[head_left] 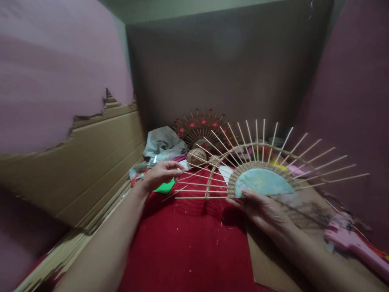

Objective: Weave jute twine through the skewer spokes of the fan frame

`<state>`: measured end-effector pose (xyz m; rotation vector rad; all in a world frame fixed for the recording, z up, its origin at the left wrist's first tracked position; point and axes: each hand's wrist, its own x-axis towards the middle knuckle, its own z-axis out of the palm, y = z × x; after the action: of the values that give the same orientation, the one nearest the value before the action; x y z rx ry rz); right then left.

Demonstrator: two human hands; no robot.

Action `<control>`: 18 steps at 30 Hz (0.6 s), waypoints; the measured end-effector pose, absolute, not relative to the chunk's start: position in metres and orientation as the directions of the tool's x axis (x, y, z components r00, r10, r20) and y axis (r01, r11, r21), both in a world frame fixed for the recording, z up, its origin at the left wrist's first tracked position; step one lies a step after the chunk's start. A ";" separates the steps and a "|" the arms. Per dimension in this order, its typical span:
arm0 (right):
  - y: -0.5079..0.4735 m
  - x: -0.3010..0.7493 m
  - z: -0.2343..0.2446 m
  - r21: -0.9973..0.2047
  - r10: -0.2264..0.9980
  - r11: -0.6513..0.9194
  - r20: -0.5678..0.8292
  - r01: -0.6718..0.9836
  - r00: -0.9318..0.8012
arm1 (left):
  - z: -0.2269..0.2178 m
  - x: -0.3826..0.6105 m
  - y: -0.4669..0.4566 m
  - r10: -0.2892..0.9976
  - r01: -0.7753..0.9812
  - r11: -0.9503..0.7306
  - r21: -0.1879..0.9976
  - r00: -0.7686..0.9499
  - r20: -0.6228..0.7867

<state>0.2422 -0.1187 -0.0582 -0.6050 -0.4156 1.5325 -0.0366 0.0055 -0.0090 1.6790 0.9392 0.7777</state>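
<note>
A half-round craft piece (261, 180) has a pale blue centre, a woven cord rim and several thin wooden sticks fanning outward. My right hand (261, 209) grips its flat lower edge from below, holding it up above red cloth (188, 231). My left hand (159, 173) is pinched shut at the ends of the leftmost sticks; what it pinches is too thin to name. A ball of tan twine (196, 156) lies just beyond the sticks.
A finished fan piece with pink flowers (200, 126) leans at the back. Grey cloth (162, 142) and a green sheet (165, 187) lie near my left hand. Cardboard walls (91, 162) enclose the space. A pink glue gun (355, 239) rests at right.
</note>
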 end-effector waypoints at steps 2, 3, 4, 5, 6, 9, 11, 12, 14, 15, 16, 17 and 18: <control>-0.118 0.242 -0.059 -0.607 0.992 -0.053 -0.121 -0.793 0.027 | -0.008 -0.034 0.003 0.872 0.201 -0.189 0.961 0.484 0.071; -0.117 0.241 -0.059 -0.609 0.992 -0.046 -0.123 -0.792 0.036 | -0.008 -0.034 0.003 0.866 0.189 -0.183 0.965 0.496 0.067; -0.117 0.241 -0.059 -0.610 0.991 -0.039 -0.124 -0.792 0.046 | -0.008 -0.035 0.003 0.854 0.173 -0.170 0.970 0.518 0.057; -0.117 0.240 -0.059 -0.610 0.991 -0.033 -0.123 -0.792 0.053 | -0.009 -0.036 0.003 0.836 0.155 -0.149 0.977 0.547 0.041; -0.116 0.240 -0.058 -0.611 0.991 -0.032 -0.122 -0.791 0.054 | -0.010 -0.038 0.004 0.816 0.139 -0.120 0.983 0.578 0.018; -0.116 0.239 -0.058 -0.613 0.992 -0.055 -0.122 -0.788 0.026 | -0.014 -0.045 0.010 0.778 0.097 -0.032 0.995 0.628 -0.036; -0.116 0.239 -0.057 -0.614 0.993 -0.076 -0.116 -0.786 -0.006 | -0.019 -0.049 0.015 0.785 0.085 0.002 0.996 0.617 -0.054; -0.116 0.240 -0.057 -0.617 0.994 -0.082 -0.112 -0.783 -0.016 | -0.021 -0.050 0.017 0.791 0.087 0.011 0.996 0.609 -0.062; -0.115 0.241 -0.056 -0.624 0.994 -0.085 -0.106 -0.777 -0.023 | -0.025 -0.049 0.019 0.791 0.106 0.016 0.994 0.608 -0.077; -0.115 0.242 -0.056 -0.625 0.994 -0.084 -0.108 -0.776 -0.020 | -0.026 -0.047 0.018 0.783 0.118 0.012 0.993 0.616 -0.083; -0.115 0.243 -0.055 -0.623 0.994 -0.083 -0.111 -0.778 -0.018 | -0.027 -0.044 0.017 0.773 0.129 0.010 0.992 0.628 -0.090; -0.115 0.243 -0.055 -0.618 0.994 -0.084 -0.112 -0.782 -0.019 | -0.028 -0.040 0.014 0.761 0.144 0.013 0.989 0.640 -0.103; -0.115 0.243 -0.055 -0.609 0.993 -0.088 -0.113 -0.788 -0.024 | -0.028 -0.036 0.011 0.749 0.162 0.020 0.987 0.651 -0.122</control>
<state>0.2432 -0.1147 -0.0550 -0.6015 -0.4418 1.5667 -0.0359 0.0106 -0.0283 1.5127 0.7921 0.5386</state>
